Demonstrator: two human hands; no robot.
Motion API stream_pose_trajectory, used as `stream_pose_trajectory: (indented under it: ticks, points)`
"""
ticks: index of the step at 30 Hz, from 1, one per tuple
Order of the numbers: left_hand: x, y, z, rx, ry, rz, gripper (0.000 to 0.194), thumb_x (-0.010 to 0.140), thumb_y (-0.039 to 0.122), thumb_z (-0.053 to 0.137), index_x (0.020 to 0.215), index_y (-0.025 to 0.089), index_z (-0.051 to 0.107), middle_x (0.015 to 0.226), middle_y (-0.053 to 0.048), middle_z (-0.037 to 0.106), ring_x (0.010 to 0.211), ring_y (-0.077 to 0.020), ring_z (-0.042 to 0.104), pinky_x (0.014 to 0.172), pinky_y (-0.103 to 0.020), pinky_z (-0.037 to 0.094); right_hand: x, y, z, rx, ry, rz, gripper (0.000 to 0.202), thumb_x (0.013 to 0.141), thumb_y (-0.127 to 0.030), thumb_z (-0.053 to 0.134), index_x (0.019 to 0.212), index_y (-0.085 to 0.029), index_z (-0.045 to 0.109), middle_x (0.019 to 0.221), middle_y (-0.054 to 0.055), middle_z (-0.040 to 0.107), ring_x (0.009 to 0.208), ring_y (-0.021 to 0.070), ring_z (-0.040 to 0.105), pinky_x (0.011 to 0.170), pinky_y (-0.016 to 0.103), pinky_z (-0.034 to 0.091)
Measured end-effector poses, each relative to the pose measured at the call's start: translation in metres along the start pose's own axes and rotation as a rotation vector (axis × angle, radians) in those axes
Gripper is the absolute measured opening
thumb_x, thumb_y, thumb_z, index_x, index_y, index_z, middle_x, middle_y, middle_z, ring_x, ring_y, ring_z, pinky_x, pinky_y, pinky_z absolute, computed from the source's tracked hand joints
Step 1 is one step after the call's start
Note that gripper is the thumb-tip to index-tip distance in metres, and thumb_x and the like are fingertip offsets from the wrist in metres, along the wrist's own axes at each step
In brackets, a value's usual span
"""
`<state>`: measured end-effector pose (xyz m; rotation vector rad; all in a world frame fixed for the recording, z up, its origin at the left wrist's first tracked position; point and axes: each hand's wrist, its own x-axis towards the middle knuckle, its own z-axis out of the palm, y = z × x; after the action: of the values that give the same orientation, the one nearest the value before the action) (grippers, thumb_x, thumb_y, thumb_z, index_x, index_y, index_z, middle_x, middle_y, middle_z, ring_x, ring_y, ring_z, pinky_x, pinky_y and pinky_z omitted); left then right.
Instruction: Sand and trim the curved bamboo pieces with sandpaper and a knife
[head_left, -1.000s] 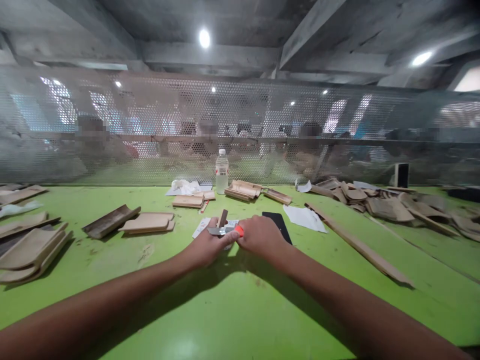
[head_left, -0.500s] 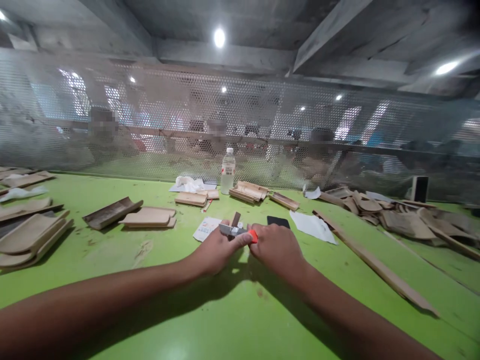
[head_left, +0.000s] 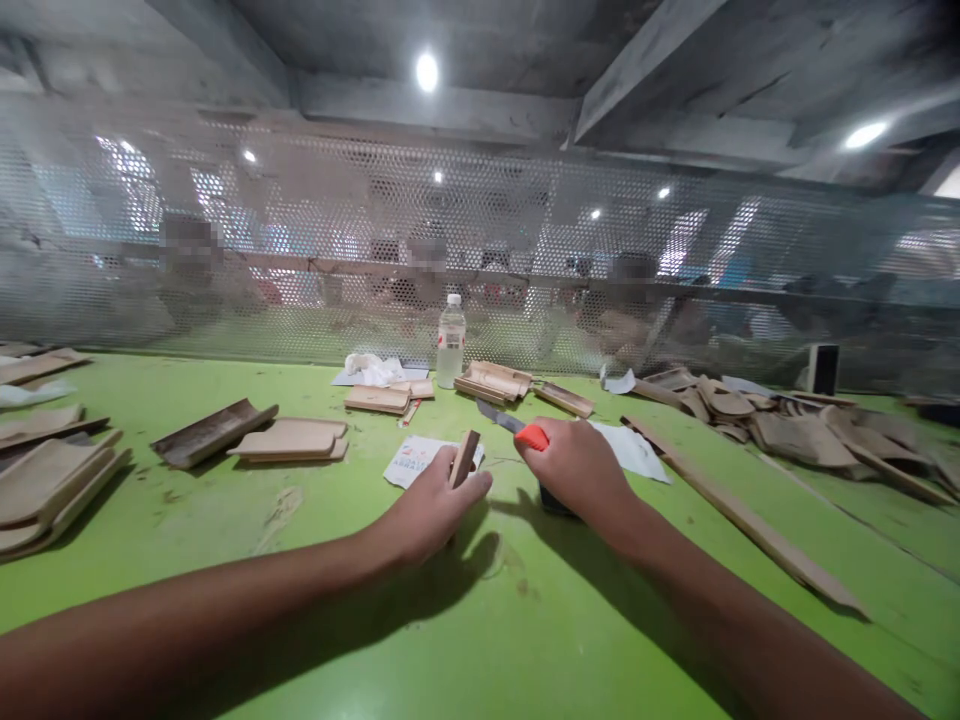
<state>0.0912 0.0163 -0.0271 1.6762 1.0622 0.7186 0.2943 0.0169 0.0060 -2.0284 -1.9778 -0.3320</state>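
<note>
My left hand point(head_left: 429, 508) holds a small brown bamboo piece point(head_left: 464, 460) upright between thumb and fingers, over the green table point(head_left: 420, 640). To its right, my right hand point(head_left: 577, 470) is closed around the orange handle of a knife point(head_left: 531, 437), whose grey blade points up and to the left, apart from the bamboo piece. Beneath my left hand lies a printed white paper point(head_left: 409, 460). A dark flat object point(head_left: 553, 500) is partly hidden under my right hand.
Bamboo pieces point(head_left: 289, 438) lie at left, with a pile point(head_left: 795, 430) at right. A bottle point(head_left: 451, 345) stands before the mesh screen point(head_left: 337, 290). A long bamboo strip point(head_left: 742, 520) slants across the right side. Blurred people are behind the mesh.
My hands have moved apart. The knife blade has left the bamboo piece and moved right with my right hand. My left thumb no longer touches the knife. The view has shifted slightly.
</note>
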Motion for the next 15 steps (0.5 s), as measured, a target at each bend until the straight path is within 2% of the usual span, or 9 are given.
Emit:
stream_pose_trajectory:
  ticks: [2, 5, 6, 8, 11, 13, 15]
  points:
    - [0.0, 0.0, -0.003, -0.074, -0.054, -0.07, 0.032, 0.092, 0.047, 0.056, 0.111, 0.023, 0.046, 0.09, -0.001, 0.052, 0.082, -0.0218, 0.057, 0.07, -0.035, 0.049, -0.004, -0.003, 0.002, 0.042, -0.012, -0.041, 0.025, 0.091, -0.031, 0.05, 0.073, -0.019, 0.064, 0.06, 0.001, 0.057, 0.055, 0.0152, 0.042, 0.052, 0.028, 0.022]
    - [0.001, -0.002, -0.007, -0.046, -0.038, 0.0, 0.032, 0.089, 0.043, 0.063, 0.108, 0.023, 0.047, 0.094, -0.001, 0.053, 0.085, -0.0205, 0.057, 0.074, -0.035, 0.05, -0.007, -0.007, 0.006, 0.095, -0.044, -0.129, 0.023, 0.09, -0.03, 0.05, 0.074, -0.019, 0.063, 0.06, 0.0, 0.055, 0.055, 0.0141, 0.042, 0.053, 0.028, 0.022]
    - [0.001, -0.003, -0.008, -0.03, -0.037, 0.026, 0.035, 0.089, 0.047, 0.065, 0.109, 0.023, 0.047, 0.094, -0.001, 0.054, 0.083, -0.0197, 0.057, 0.073, -0.034, 0.05, -0.008, -0.008, 0.008, 0.108, -0.062, -0.166, 0.023, 0.089, -0.03, 0.05, 0.073, -0.019, 0.063, 0.06, 0.0, 0.055, 0.055, 0.0137, 0.042, 0.053, 0.028, 0.022]
    - [0.001, -0.005, -0.008, -0.054, -0.106, 0.018, 0.046, 0.09, 0.059, 0.064, 0.115, 0.025, 0.046, 0.083, 0.001, 0.055, 0.065, -0.0162, 0.056, 0.061, -0.031, 0.047, -0.01, -0.009, 0.011, 0.123, -0.105, -0.234, 0.025, 0.089, -0.031, 0.052, 0.069, -0.019, 0.063, 0.058, -0.001, 0.055, 0.054, 0.0129, 0.041, 0.053, 0.028, 0.021]
    - [0.003, -0.007, -0.007, -0.126, -0.238, -0.025, 0.055, 0.089, 0.071, 0.059, 0.117, 0.026, 0.044, 0.065, 0.007, 0.048, 0.04, -0.0108, 0.043, 0.044, -0.028, 0.036, -0.012, -0.011, 0.014, 0.119, -0.159, -0.311, 0.025, 0.085, -0.03, 0.055, 0.065, -0.019, 0.063, 0.056, -0.001, 0.055, 0.051, 0.012, 0.038, 0.052, 0.028, 0.019]
    - [0.003, -0.009, -0.006, -0.146, -0.228, -0.002, 0.054, 0.086, 0.071, 0.064, 0.11, 0.025, 0.047, 0.067, 0.007, 0.049, 0.041, -0.0109, 0.045, 0.043, -0.028, 0.036, -0.013, -0.012, 0.015, 0.105, -0.18, -0.344, 0.021, 0.082, -0.028, 0.056, 0.065, -0.019, 0.064, 0.056, -0.001, 0.054, 0.05, 0.0117, 0.037, 0.052, 0.028, 0.019]
    - [0.004, -0.009, -0.005, -0.201, -0.198, 0.023, 0.055, 0.082, 0.068, 0.071, 0.108, 0.024, 0.05, 0.076, 0.004, 0.054, 0.053, -0.0142, 0.054, 0.05, -0.029, 0.042, -0.013, -0.011, 0.014, 0.08, -0.188, -0.355, 0.018, 0.079, -0.027, 0.057, 0.066, -0.019, 0.066, 0.055, 0.0, 0.055, 0.05, 0.0121, 0.037, 0.053, 0.029, 0.019]
